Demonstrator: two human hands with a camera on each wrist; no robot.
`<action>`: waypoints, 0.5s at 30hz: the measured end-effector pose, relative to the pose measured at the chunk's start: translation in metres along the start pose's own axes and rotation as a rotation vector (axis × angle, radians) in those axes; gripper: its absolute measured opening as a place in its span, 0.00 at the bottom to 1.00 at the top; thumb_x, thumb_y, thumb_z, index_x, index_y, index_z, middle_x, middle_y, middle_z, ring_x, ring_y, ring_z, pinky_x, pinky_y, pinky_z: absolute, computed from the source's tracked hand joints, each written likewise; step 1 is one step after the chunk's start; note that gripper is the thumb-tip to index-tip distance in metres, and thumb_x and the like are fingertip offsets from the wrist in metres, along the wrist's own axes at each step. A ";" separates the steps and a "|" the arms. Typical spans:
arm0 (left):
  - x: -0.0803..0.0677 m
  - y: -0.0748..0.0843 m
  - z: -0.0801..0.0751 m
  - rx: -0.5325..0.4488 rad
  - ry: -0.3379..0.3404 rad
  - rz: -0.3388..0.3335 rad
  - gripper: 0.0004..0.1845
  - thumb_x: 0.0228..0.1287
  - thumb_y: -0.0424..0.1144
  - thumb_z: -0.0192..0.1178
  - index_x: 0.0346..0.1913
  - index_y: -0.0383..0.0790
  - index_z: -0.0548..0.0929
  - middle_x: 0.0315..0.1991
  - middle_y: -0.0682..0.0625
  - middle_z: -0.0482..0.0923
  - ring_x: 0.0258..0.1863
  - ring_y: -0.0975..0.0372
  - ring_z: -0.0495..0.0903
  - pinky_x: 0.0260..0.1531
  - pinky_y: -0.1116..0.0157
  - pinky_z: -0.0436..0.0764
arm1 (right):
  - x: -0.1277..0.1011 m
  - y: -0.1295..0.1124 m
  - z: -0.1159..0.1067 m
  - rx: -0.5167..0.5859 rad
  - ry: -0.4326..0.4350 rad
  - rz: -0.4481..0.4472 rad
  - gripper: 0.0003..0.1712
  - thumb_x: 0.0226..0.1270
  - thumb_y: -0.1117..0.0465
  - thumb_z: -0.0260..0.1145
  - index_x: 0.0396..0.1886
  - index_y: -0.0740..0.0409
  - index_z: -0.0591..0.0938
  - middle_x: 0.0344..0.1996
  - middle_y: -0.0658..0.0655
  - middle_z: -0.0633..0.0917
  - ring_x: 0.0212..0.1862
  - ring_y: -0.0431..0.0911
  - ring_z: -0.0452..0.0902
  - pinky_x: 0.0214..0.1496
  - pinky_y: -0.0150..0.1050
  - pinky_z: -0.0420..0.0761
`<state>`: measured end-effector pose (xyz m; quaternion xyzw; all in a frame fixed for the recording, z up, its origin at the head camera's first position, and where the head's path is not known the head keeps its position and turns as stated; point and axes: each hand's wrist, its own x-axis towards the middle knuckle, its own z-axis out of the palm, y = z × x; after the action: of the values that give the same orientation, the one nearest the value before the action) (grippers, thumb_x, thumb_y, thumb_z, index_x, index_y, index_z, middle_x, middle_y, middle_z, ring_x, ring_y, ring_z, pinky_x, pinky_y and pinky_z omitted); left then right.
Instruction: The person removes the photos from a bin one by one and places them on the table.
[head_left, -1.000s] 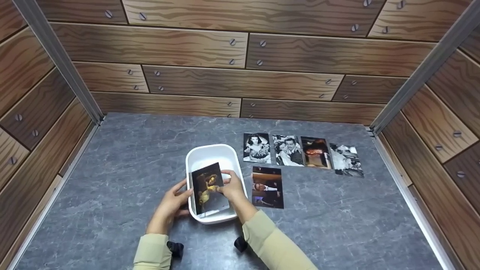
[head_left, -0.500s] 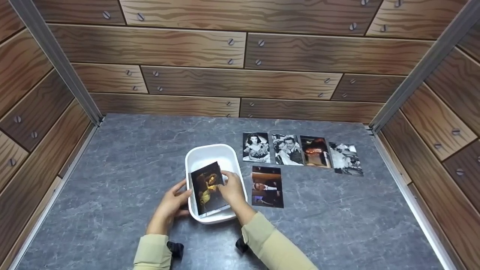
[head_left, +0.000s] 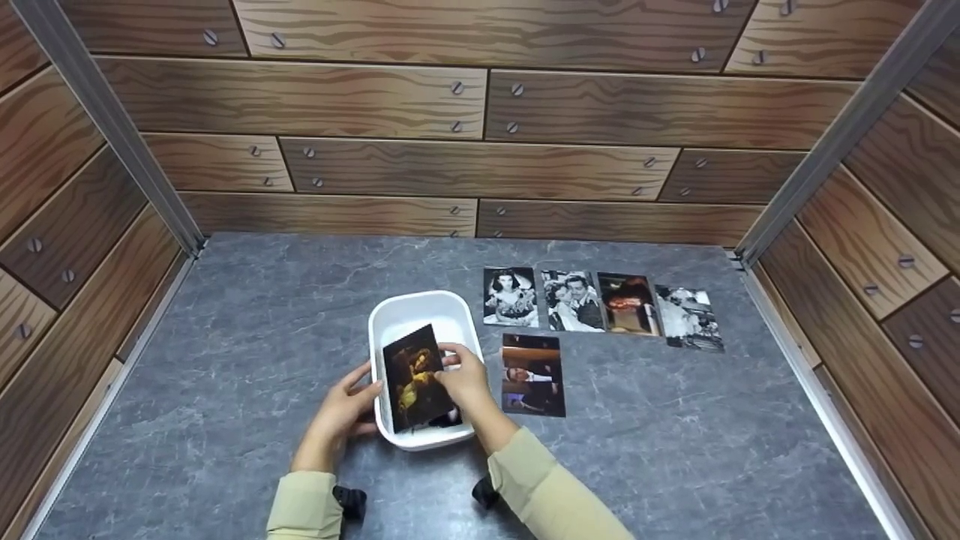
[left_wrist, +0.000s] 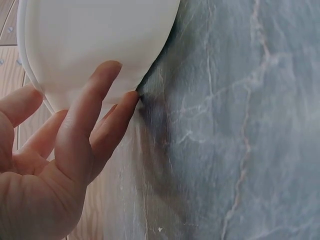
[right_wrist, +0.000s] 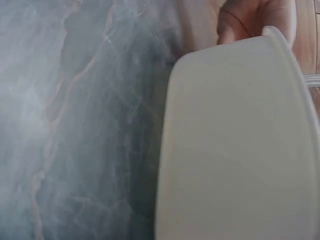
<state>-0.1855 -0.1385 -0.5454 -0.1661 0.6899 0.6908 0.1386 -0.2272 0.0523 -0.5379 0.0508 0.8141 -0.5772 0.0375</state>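
A white plastic tub [head_left: 426,306] stands on the grey marbled surface, with a dark photo [head_left: 416,386] showing a yellow-lit figure lying slanted inside its walls. My right hand [head_left: 466,382] reaches over the tub's right side and pinches that photo's right edge, thumb on top. Beneath the photo's lower edge, part of another picture [head_left: 448,420] shows. My left hand [head_left: 346,401] steadies the tub from the left. In the left wrist view its fairly straight fingers [left_wrist: 80,120] rest against the outer wall, with the thumb at the rim. The right wrist view shows mainly the tub's outside [right_wrist: 240,145].
Right of the tub, several photos lie in a back row, among them a black-and-white portrait [head_left: 511,298] and an orange-lit picture [head_left: 627,304]. A colour photo [head_left: 533,375] of a seated person lies in front of them. Wood-patterned walls [head_left: 480,169] enclose the surface.
Under the pinched photo's lower edge, a darker picture now shows where a pale strip was. The photo has shifted slightly. The left hand and tub keep their places.
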 end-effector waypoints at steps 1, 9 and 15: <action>0.000 0.000 0.000 0.001 0.001 -0.002 0.31 0.70 0.37 0.57 0.73 0.41 0.62 0.61 0.31 0.72 0.36 0.56 0.83 0.21 0.61 0.85 | -0.001 -0.002 -0.003 0.024 -0.005 0.006 0.27 0.48 0.77 0.65 0.53 0.64 0.81 0.34 0.59 0.82 0.27 0.40 0.73 0.29 0.28 0.75; 0.000 0.000 0.000 -0.003 -0.003 -0.010 0.31 0.69 0.37 0.58 0.73 0.42 0.62 0.60 0.32 0.73 0.34 0.58 0.83 0.22 0.61 0.85 | -0.002 -0.012 -0.046 0.250 0.013 0.030 0.29 0.52 0.77 0.66 0.58 0.69 0.76 0.40 0.64 0.84 0.35 0.41 0.77 0.36 0.30 0.80; 0.000 0.001 -0.001 0.000 -0.010 -0.022 0.31 0.70 0.37 0.56 0.74 0.44 0.61 0.62 0.31 0.71 0.35 0.57 0.84 0.22 0.61 0.86 | 0.007 -0.001 -0.100 0.313 0.087 0.035 0.30 0.54 0.77 0.64 0.60 0.70 0.74 0.40 0.64 0.85 0.34 0.41 0.78 0.36 0.30 0.79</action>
<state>-0.1860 -0.1395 -0.5448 -0.1702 0.6875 0.6900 0.1495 -0.2347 0.1471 -0.5050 0.0953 0.7140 -0.6936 0.0039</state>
